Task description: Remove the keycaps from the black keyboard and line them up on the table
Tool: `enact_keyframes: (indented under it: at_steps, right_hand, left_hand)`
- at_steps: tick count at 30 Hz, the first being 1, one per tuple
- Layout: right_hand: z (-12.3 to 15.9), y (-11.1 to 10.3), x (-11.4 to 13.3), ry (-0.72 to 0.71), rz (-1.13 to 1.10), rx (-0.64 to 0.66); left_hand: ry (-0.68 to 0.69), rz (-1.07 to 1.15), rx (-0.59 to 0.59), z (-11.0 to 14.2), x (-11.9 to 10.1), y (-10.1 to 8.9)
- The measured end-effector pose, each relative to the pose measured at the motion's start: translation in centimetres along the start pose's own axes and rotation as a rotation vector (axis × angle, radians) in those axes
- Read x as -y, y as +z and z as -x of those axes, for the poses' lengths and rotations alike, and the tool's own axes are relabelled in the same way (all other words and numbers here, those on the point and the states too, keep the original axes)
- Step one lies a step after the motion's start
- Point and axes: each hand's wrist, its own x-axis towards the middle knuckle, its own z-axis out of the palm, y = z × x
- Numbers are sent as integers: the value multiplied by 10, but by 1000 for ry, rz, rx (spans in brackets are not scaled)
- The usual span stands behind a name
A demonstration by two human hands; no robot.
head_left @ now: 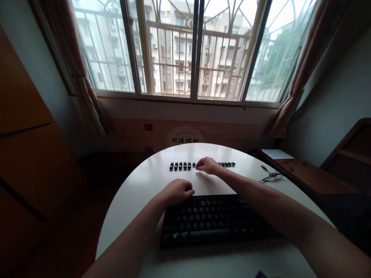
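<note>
At the far part of the table, my right hand (206, 166) pinches a small black keycap (197, 167) between thumb and fingertips, low over the white surface. A thin wire shape shows faintly just behind those fingers. My left hand (180, 191) is curled closed by the far left corner of the black keyboard (214, 222), with no object showing in it. To the left of the pinching fingers, black keycaps (180, 166) stand in two short rows. Another line of keycaps (227, 164) runs to the right, partly hidden behind my right wrist.
All this lies on a round white table (124, 208). A coiled black cable (272, 175) rests near its right edge. Beyond stands a brown wooden surface (313, 173) with a paper sheet (277, 154). Barred windows and tied curtains (84, 88) are at the back.
</note>
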Motion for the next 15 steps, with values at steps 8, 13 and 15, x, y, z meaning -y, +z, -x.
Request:
enact_keyframes:
  at_steps: [8,13,15]
  right_hand:
    - [-17,14,7,34,35,-18]
    - [-14,13,8,38,55,-34]
    - [-13,13,9,40,59,-40]
  left_hand:
    - [-1,-29,35,-2,2,-1]
    - [-1,-17,33,-2,2,-1]
    - [4,-11,29,-1,2,-1]
